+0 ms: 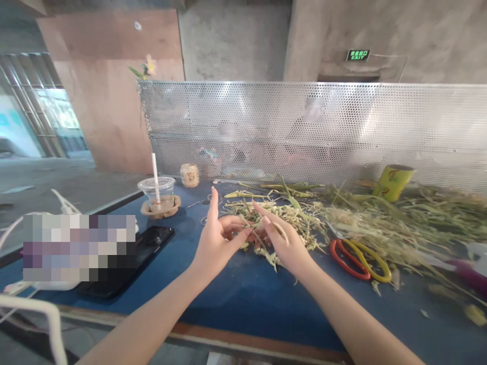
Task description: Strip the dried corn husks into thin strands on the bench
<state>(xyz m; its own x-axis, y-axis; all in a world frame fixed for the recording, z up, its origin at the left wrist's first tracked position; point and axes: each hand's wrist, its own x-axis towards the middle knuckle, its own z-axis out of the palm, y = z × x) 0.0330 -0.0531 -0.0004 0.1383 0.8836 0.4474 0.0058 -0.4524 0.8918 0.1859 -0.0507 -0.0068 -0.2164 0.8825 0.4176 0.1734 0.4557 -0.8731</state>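
Observation:
My left hand is over the middle of the blue table, its index finger raised and its thumb and other fingers pinched on thin green plant stems. Close beside it on the right, my right hand has its fingers closed on the same stems, and a pale curved piece lies against its back. Beneath and behind both hands spreads a pile of pale green plant scraps. Scissors with one red and one yellow handle lie to the right of my right hand.
At the left are a black phone, a plastic cup with a straw in a cardboard holder, and a small jar. Long stalks and a yellow-green can are at the right. A perforated metal panel stands behind.

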